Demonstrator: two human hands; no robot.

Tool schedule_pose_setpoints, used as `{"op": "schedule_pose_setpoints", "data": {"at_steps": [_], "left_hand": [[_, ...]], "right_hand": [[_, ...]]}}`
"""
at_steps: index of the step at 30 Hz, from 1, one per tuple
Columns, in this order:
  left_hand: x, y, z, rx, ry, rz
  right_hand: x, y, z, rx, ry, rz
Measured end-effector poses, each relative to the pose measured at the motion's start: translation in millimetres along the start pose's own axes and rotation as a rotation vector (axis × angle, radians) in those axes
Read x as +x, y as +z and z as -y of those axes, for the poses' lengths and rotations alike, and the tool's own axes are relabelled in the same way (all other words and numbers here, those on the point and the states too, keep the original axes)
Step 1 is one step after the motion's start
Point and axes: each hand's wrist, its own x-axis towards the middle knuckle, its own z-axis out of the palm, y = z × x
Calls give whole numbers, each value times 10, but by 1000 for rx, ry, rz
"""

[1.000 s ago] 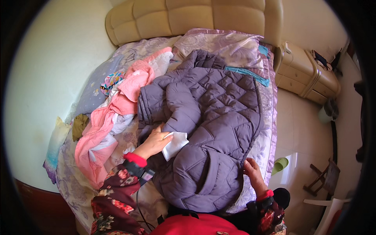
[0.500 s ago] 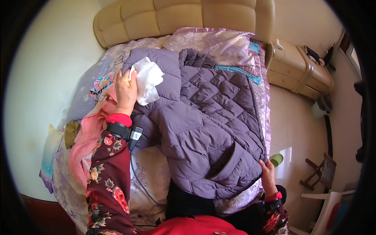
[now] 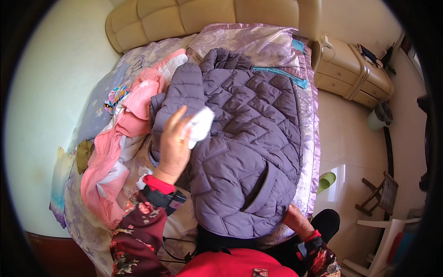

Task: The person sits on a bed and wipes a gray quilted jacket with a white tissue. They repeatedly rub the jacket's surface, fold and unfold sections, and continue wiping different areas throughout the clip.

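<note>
A grey-purple padded jacket (image 3: 249,111) lies spread on the bed, its quilted body toward the right. One sleeve (image 3: 184,90) lies along its left side. My left hand (image 3: 174,143) is above the jacket's left part, pinching a crumpled white paper tissue (image 3: 201,125); both are slightly blurred. At the jacket's lower right edge, my right hand (image 3: 297,222) has its fingers curled against the hem, with the fingertips partly hidden. A slanted pocket opening (image 3: 259,187) shows on the near part of the jacket.
Pink-and-white clothing (image 3: 108,152) lies left of the jacket, near a colourful patterned cloth (image 3: 115,98). Behind is a pillow (image 3: 249,44) against the padded headboard (image 3: 207,18). To the right are a green slipper (image 3: 326,181), a folding stool (image 3: 380,191) and a white plastic chair (image 3: 383,244).
My left hand has moved right and nearer with the tissue. The jacket's left part has shifted inward, uncovering more pink clothing. My right hand has slid nearer and left along the jacket's edge.
</note>
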Motion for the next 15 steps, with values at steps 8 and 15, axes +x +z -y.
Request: {"op": "schedule_pose_setpoints", "data": {"at_steps": [8,15], "left_hand": [[-698,573,-609,-5,344,632],[-626,559,3,-172,-21,585]], "right_hand": [[-247,296,298,-251,-162,-322],[-369,157,329,-325,-193,-301]]}}
